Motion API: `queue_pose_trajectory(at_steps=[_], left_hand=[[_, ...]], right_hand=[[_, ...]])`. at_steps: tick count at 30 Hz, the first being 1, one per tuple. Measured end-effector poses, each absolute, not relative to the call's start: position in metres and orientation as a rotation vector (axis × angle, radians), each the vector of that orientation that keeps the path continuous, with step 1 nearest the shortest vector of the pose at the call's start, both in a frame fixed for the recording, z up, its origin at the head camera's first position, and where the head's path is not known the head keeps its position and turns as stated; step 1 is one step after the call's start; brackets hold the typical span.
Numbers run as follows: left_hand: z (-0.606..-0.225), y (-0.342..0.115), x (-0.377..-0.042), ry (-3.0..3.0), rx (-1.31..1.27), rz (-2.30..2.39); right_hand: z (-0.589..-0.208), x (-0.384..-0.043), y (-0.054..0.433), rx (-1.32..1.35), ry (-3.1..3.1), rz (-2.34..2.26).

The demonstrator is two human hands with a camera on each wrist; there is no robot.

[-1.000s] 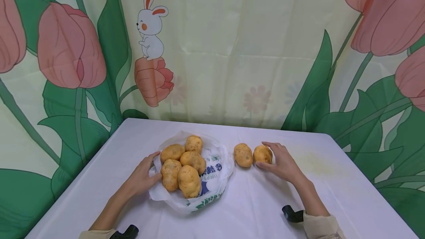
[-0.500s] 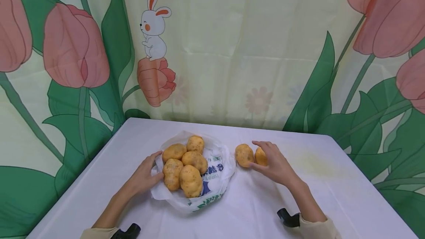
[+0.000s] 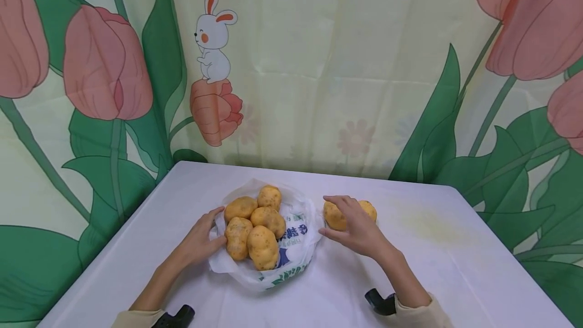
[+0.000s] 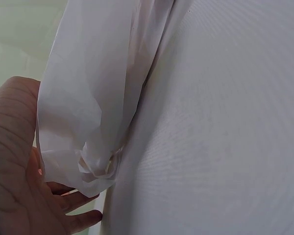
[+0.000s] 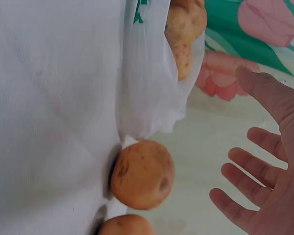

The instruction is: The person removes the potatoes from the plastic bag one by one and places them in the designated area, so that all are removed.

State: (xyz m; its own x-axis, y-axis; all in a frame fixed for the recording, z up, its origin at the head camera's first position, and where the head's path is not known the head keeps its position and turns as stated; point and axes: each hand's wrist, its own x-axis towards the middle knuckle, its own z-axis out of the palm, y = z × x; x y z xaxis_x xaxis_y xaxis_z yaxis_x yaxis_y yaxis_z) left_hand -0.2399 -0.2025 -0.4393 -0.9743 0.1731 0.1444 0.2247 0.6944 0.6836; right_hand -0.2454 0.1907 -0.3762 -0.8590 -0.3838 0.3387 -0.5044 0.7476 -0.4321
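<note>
A white plastic bag (image 3: 297,259) with blue and green print lies spread wide, holding several potatoes (image 3: 263,248). At its left side is my left hand (image 3: 200,241), thumb and fingers spread against the rim; in the left wrist view, the bag (image 4: 95,83) partly covers the fingers. Two potatoes lie on the table to the right of the bag, the nearer one (image 5: 143,175) and another one (image 5: 126,226). My right hand (image 3: 355,229) holds nothing, fingers spread. It hovers above the table, partly covering both loose potatoes in the head view.
A white cloth covers the table (image 3: 455,267), with a faint yellowish stain (image 3: 430,224) on the right. Behind the table hangs a curtain (image 3: 309,85) printed with tulips and a rabbit. Dark wrist-mounted devices (image 3: 381,302) sit at the sleeves.
My right hand has moved left from the right-hand loose potato, past it and across the other one, toward the bag. Both potatoes stay on the table. The left hand stays at the bag.
</note>
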Motion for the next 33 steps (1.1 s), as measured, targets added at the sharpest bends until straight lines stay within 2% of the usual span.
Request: queue_pose_trajectory(at_steps=[33], left_hand=[[-0.441, -0.203, -0.24, -2.809, -0.352, -1.161]], right_hand=[[-0.393, -0.229, 0.106, 1.192, -2.736, 0.737]])
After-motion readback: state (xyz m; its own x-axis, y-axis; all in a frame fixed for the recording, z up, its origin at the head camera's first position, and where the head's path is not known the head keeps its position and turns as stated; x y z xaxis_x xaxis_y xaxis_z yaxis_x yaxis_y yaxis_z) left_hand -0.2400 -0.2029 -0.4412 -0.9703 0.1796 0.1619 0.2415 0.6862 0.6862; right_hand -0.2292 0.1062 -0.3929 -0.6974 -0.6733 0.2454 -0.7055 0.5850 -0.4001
